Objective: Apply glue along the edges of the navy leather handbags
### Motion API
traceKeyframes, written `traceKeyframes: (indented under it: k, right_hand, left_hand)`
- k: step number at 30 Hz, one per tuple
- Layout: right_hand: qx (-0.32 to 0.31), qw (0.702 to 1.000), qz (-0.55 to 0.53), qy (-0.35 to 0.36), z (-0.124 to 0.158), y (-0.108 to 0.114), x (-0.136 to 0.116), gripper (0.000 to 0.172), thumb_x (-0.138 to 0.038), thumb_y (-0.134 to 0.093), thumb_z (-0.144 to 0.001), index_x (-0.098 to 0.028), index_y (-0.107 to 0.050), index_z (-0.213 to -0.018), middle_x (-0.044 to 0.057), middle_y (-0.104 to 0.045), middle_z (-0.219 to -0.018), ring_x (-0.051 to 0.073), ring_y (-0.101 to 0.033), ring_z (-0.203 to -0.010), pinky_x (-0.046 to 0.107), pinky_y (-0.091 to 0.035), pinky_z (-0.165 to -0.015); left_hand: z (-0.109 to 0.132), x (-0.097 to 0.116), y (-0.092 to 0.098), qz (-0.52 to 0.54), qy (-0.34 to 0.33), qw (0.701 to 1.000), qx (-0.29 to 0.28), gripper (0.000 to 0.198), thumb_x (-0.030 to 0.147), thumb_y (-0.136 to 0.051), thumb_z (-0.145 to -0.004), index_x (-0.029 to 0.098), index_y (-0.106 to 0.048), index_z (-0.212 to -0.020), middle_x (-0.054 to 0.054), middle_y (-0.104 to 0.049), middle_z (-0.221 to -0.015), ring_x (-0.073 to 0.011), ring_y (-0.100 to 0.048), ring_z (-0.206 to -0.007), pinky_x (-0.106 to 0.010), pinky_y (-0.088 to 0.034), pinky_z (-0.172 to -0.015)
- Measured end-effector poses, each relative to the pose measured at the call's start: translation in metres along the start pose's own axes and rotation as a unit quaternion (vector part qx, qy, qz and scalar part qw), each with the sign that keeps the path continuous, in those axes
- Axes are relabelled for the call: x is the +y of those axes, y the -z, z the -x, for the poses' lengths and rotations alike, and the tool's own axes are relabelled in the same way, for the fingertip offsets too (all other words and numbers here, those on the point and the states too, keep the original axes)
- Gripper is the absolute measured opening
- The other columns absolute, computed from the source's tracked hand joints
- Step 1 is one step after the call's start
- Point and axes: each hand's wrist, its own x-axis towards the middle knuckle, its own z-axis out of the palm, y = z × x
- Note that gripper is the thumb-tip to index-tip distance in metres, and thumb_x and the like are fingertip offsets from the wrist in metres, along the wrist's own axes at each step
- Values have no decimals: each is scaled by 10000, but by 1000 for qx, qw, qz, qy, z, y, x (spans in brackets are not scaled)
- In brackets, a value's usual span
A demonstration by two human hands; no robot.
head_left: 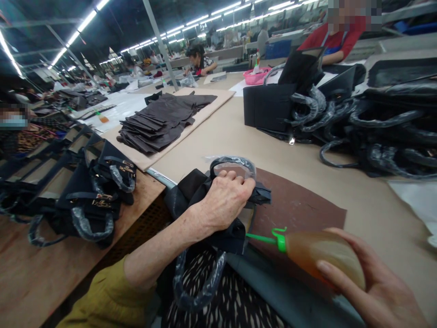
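My left hand [223, 200] is closed on a black handbag [191, 196] at the table's near edge, fingers curled over its top rim by the plastic-wrapped handle [234, 163]. My right hand [372, 287] grips a squeeze bottle of amber glue [321, 253] with a green nozzle [264, 237] that points at the bag's side. The bag rests partly on a dark brown mat [300, 207].
A row of finished black bags [92, 191] stands on the lower wooden bench to the left. Stacked dark fabric pieces [160, 123] lie on a board beyond. More bags with wrapped handles [358, 123] pile up at the right. Other workers sit at the far tables.
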Motion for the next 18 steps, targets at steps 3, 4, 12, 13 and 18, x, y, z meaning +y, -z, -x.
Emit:
traceKeyframes:
  k: [3,4,12,13,18]
  right_hand:
    - [-4,999,-48,20,-9,-5,-4,603,-715,-646,-688,-243,-614,-1062,31,-711,-842,258,-685,-657,298,-563,-508]
    - [-4,999,-46,28,-13,-7,-4,621,-726,-649,-683,-242,-609,-1070,29,-708,-842,259,-685,-671,301,-561,-510]
    - [44,983,48,174,-45,-23,2,667,-799,-537,-774,-222,-591,-1105,54,-684,-901,244,-665,-638,321,-532,-504]
    - [51,978,58,192,-46,-24,2,652,-785,-523,-801,-220,-580,-1121,57,-680,-915,239,-665,-639,311,-526,-496]
    - [74,953,75,286,-48,-27,-2,493,-641,-507,-913,-225,-517,-1176,70,-635,-1016,223,-664,-741,280,-536,-566]
  left_hand:
    - [-2,-2,2,-2,2,1000,-4,181,141,-582,-817,137,-513,-984,-100,-636,-964,-266,-569,-923,-386,-471,-812]
    - [-2,-3,3,0,2,1000,-3,174,139,-578,-820,137,-513,-981,-101,-637,-961,-266,-573,-921,-386,-473,-811]
    - [-11,-11,7,10,5,1000,12,114,140,-542,-829,145,-536,-943,-102,-654,-928,-279,-610,-897,-403,-488,-807]
    - [-12,-13,8,14,7,1000,12,104,151,-545,-833,148,-543,-938,-97,-656,-924,-277,-614,-893,-399,-490,-803]
    - [-21,-24,14,43,18,999,8,100,201,-576,-844,161,-575,-936,-76,-677,-937,-260,-638,-899,-365,-493,-786]
